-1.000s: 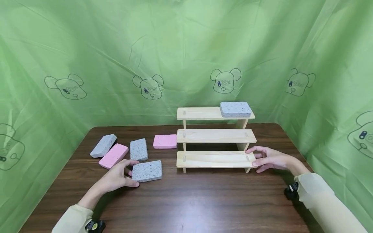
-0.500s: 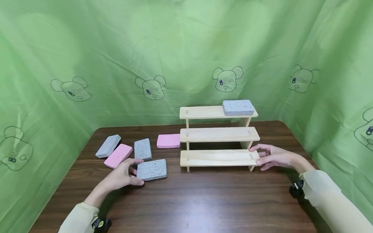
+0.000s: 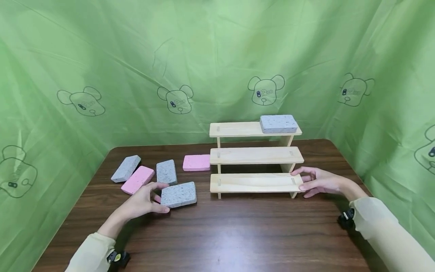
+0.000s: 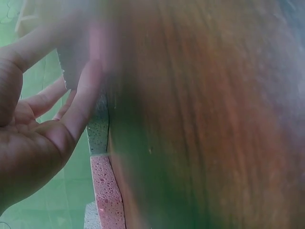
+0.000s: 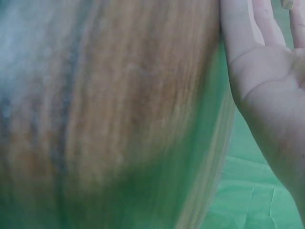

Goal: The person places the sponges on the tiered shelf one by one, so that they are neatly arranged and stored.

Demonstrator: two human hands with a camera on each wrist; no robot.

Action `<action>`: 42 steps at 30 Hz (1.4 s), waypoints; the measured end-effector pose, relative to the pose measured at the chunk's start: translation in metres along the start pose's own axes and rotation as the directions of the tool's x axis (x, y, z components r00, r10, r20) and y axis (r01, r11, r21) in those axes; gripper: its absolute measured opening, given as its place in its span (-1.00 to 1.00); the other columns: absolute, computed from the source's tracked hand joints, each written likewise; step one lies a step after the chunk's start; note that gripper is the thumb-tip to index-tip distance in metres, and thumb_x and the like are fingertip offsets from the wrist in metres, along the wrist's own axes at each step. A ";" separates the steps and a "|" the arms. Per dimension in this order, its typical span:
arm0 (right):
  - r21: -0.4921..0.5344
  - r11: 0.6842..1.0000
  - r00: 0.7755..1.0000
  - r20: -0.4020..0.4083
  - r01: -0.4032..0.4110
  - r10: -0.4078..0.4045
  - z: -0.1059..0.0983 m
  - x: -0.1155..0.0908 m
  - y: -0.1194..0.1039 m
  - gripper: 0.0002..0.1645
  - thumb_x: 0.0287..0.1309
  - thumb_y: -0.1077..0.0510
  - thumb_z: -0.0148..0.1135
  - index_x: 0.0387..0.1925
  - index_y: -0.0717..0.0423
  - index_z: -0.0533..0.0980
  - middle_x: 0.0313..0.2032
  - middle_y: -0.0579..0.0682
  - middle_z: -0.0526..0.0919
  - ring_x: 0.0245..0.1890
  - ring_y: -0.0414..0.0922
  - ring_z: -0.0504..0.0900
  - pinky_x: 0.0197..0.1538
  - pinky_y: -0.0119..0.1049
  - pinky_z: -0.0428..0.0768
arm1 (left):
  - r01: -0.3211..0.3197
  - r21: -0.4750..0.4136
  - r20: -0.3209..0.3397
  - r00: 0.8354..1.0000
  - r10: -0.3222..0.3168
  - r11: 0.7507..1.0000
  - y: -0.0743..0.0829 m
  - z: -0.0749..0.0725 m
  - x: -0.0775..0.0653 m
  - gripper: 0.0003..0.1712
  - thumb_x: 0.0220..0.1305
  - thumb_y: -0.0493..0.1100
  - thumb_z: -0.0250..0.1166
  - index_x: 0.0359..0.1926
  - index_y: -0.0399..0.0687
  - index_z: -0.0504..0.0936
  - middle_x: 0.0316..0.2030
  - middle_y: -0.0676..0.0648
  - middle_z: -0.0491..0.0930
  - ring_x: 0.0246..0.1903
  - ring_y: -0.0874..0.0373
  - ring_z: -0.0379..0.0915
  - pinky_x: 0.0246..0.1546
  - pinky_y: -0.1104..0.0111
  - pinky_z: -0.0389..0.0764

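My left hand (image 3: 144, 202) pinches a grey speckled sponge (image 3: 178, 194) by its left end, thumb on the near side and fingers on the far side. A dark shadow shows under the sponge's near right edge, so it sits slightly off the table. In the left wrist view the same hand (image 4: 45, 109) holds the grey sponge (image 4: 74, 62). At the right, my right hand (image 3: 319, 183) grips the right end of the lowest step of a three-tier wooden display stand (image 3: 255, 183). The right wrist view shows only the palm side of that hand (image 5: 271, 81).
On the top tier lies a bluish-grey sponge (image 3: 278, 124). Left of the stand are a pink sponge (image 3: 196, 163), a grey sponge (image 3: 166, 172), another pink sponge (image 3: 137, 180) and a grey sponge (image 3: 126, 169) leaning on it. A green curtain (image 3: 217, 56) surrounds the dark wooden table (image 3: 217, 234).
The grey sponge in my left hand has risen slightly from the tabletop, a shadow now showing beneath it. My right hand stays on the stand. The head view has shifted a little.
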State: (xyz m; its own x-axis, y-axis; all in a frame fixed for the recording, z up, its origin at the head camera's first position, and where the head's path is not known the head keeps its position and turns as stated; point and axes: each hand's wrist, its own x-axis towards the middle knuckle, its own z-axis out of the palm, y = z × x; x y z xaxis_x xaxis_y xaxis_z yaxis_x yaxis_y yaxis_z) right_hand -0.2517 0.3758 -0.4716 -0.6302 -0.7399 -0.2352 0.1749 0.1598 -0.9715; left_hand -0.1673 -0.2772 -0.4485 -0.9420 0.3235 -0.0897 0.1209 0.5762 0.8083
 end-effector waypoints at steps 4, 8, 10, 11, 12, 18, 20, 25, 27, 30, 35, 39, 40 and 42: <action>0.012 1.000 1.000 0.010 0.014 -0.014 0.003 -0.001 -0.001 -0.43 0.37 0.46 0.06 0.31 -0.02 0.36 0.13 0.24 0.60 0.05 0.17 0.65 0.00 0.21 0.63 | -0.004 0.003 -0.002 1.000 0.004 1.000 0.002 -0.001 0.000 0.00 -0.15 -0.12 0.71 0.32 -0.29 0.45 -0.06 -0.17 0.56 -0.26 -0.02 0.57 -0.44 0.31 0.63; 0.014 1.000 1.000 0.015 0.010 -0.010 0.005 -0.001 -0.002 -0.43 0.37 0.45 0.06 0.31 -0.03 0.36 0.12 0.23 0.60 0.05 0.15 0.65 0.01 0.20 0.63 | 0.003 -0.005 0.008 1.000 -0.003 1.000 0.003 -0.002 -0.001 0.00 -0.13 -0.12 0.70 0.33 -0.29 0.43 -0.08 -0.18 0.56 -0.26 -0.03 0.57 -0.43 0.31 0.63; 0.010 1.000 1.000 0.011 0.008 -0.009 0.005 -0.001 -0.003 -0.43 0.37 0.46 0.06 0.30 -0.03 0.37 0.12 0.22 0.61 0.05 0.14 0.66 0.00 0.19 0.64 | 0.008 -0.014 0.014 1.000 -0.008 1.000 0.004 -0.002 -0.001 0.00 -0.12 -0.12 0.70 0.34 -0.28 0.43 -0.09 -0.19 0.56 -0.25 -0.03 0.56 -0.42 0.31 0.63; 0.006 1.000 1.000 0.008 0.009 -0.009 0.005 -0.001 -0.004 -0.43 0.37 0.46 0.06 0.30 -0.04 0.37 0.12 0.22 0.61 0.05 0.13 0.66 0.00 0.19 0.64 | 0.008 -0.020 0.014 1.000 -0.008 1.000 0.005 -0.003 -0.001 0.00 -0.12 -0.13 0.70 0.34 -0.28 0.43 -0.10 -0.19 0.56 -0.25 -0.04 0.56 -0.42 0.31 0.63; 0.003 1.000 1.000 0.005 0.009 -0.009 0.005 -0.001 -0.004 -0.42 0.37 0.47 0.05 0.30 -0.04 0.37 0.12 0.22 0.61 0.05 0.13 0.66 0.00 0.18 0.64 | 0.007 -0.027 0.014 1.000 -0.006 1.000 0.006 -0.003 0.000 -0.01 -0.12 -0.13 0.70 0.34 -0.28 0.42 -0.09 -0.20 0.56 -0.25 -0.04 0.56 -0.42 0.31 0.63; -0.003 1.000 1.000 -0.004 -0.002 0.001 0.000 -0.006 -0.005 -0.42 0.36 0.45 0.07 0.29 -0.06 0.37 0.12 0.22 0.61 0.04 0.12 0.66 0.01 0.20 0.63 | -0.020 -0.083 0.006 1.000 0.020 0.996 0.015 -0.003 0.005 -0.03 -0.10 -0.16 0.69 0.35 -0.24 0.43 -0.08 -0.23 0.57 -0.24 -0.04 0.55 -0.38 0.31 0.65; 0.001 1.000 1.000 -0.008 -0.007 0.007 -0.002 -0.006 -0.003 -0.42 0.36 0.45 0.07 0.30 -0.04 0.36 0.12 0.23 0.60 0.04 0.13 0.66 0.01 0.22 0.63 | -0.027 -0.094 -0.002 1.000 0.027 0.995 0.017 -0.004 0.005 -0.03 -0.09 -0.18 0.68 0.35 -0.25 0.42 -0.12 -0.25 0.57 -0.24 -0.04 0.54 -0.38 0.31 0.65; -0.002 1.000 1.000 -0.021 -0.022 0.022 -0.003 -0.001 0.002 -0.42 0.37 0.45 0.07 0.33 0.02 0.32 0.15 0.26 0.58 0.07 0.15 0.64 0.03 0.24 0.61 | -0.030 -0.104 -0.013 1.000 0.029 0.994 0.018 -0.005 0.004 -0.03 -0.08 -0.22 0.67 0.35 -0.29 0.41 -0.16 -0.25 0.56 -0.25 -0.03 0.53 -0.39 0.32 0.65; -0.007 1.000 1.000 -0.020 -0.021 0.021 -0.002 0.001 0.002 -0.42 0.37 0.44 0.08 0.33 0.02 0.32 0.15 0.25 0.58 0.07 0.15 0.64 0.03 0.25 0.61 | -0.023 -0.103 -0.016 1.000 0.022 0.994 0.017 -0.005 0.004 -0.03 -0.09 -0.21 0.68 0.35 -0.27 0.42 -0.16 -0.24 0.57 -0.24 -0.03 0.54 -0.39 0.32 0.65; -0.008 1.000 1.000 -0.014 -0.015 0.014 0.000 0.002 0.001 -0.42 0.37 0.45 0.07 0.32 0.01 0.33 0.15 0.25 0.58 0.06 0.14 0.64 0.02 0.24 0.61 | -0.018 -0.088 -0.015 1.000 0.016 0.996 0.018 -0.006 0.005 -0.03 -0.10 -0.18 0.69 0.34 -0.23 0.44 -0.20 -0.24 0.57 -0.25 -0.03 0.54 -0.39 0.32 0.64; -0.010 1.000 1.000 -0.010 -0.008 0.008 0.002 0.002 -0.002 -0.43 0.37 0.44 0.07 0.31 -0.01 0.33 0.14 0.24 0.59 0.05 0.12 0.65 0.02 0.21 0.62 | -0.010 -0.090 0.002 1.000 0.010 0.996 0.025 -0.009 0.009 -0.02 -0.09 -0.18 0.69 0.36 -0.21 0.41 -0.24 -0.25 0.55 -0.26 -0.06 0.56 -0.36 0.30 0.65; 0.000 1.000 1.000 -0.017 -0.014 0.014 0.003 0.001 -0.002 -0.43 0.36 0.44 0.09 0.31 -0.01 0.34 0.13 0.25 0.59 0.04 0.12 0.65 0.02 0.21 0.62 | -0.020 -0.091 0.013 1.000 0.021 0.996 0.033 -0.013 0.012 0.00 -0.09 -0.17 0.68 0.38 -0.22 0.39 -0.25 -0.26 0.53 -0.30 -0.06 0.57 -0.34 0.31 0.65; 0.004 1.000 1.000 -0.018 -0.015 0.016 0.003 0.001 -0.003 -0.44 0.36 0.43 0.09 0.31 0.00 0.34 0.13 0.25 0.59 0.04 0.12 0.65 0.02 0.21 0.63 | -0.023 -0.089 0.015 1.000 0.025 0.996 0.036 -0.014 0.013 0.01 -0.09 -0.16 0.69 0.38 -0.22 0.39 -0.26 -0.26 0.53 -0.32 -0.05 0.57 -0.35 0.31 0.65; 0.008 1.000 1.000 -0.021 -0.019 0.019 0.003 0.000 -0.003 -0.44 0.36 0.43 0.10 0.30 0.00 0.34 0.13 0.25 0.59 0.04 0.13 0.65 0.02 0.21 0.62 | -0.023 -0.090 0.021 0.999 0.025 0.996 0.041 -0.015 0.014 0.01 -0.09 -0.15 0.68 0.38 -0.21 0.39 -0.27 -0.25 0.52 -0.37 -0.03 0.57 -0.36 0.32 0.64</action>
State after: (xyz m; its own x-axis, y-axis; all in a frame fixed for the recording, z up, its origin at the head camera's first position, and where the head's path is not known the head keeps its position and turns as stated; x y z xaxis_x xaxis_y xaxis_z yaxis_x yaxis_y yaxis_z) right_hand -0.2496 0.3736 -0.4685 -0.6424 -0.7229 -0.2545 0.1933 0.1685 -0.9666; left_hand -0.1808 -0.2605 -0.4080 -0.9318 0.3537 -0.0813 0.1143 0.4987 0.8592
